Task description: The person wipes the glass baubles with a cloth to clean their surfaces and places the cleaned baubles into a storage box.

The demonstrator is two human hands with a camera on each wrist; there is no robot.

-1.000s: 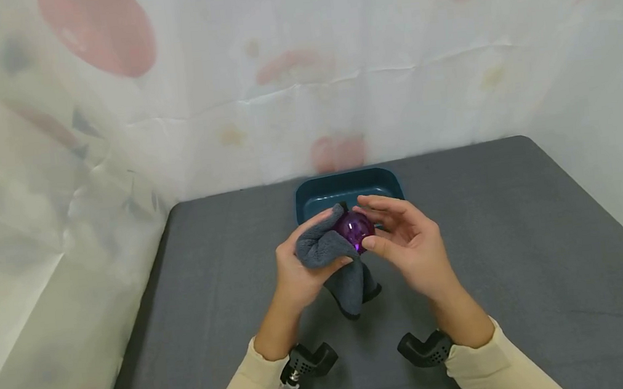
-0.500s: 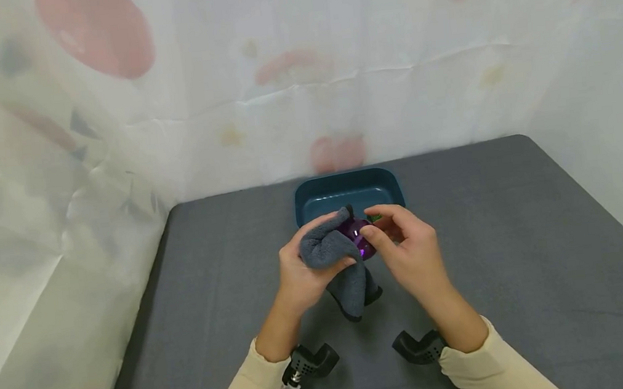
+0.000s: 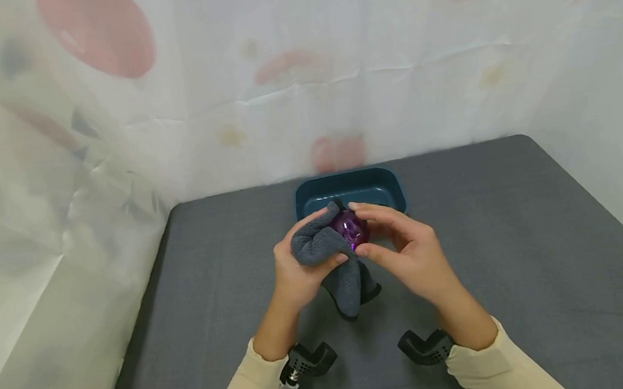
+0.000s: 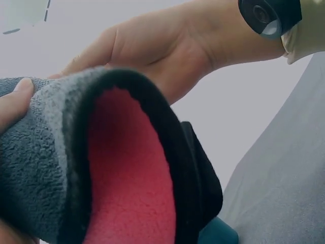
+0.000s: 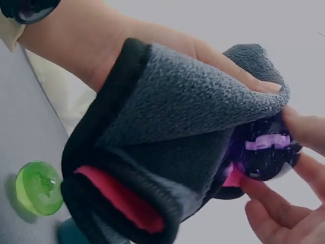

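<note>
Purple ball held between both hands, above the grey surface (image 3: 516, 250).

Left hand (image 3: 296, 270) grips a grey cloth (image 3: 316, 246) with a red inner face, fingers curled round it and pressing it against the left side of the purple ball (image 3: 350, 228). Right hand (image 3: 411, 254) pinches the ball from the right, thumb below, fingertips (image 5: 299, 127) on top. Cloth tail hangs down between the wrists. Blue tray (image 3: 377, 179) sits just behind the hands; green ball (image 5: 38, 188) lies in it.
</note>
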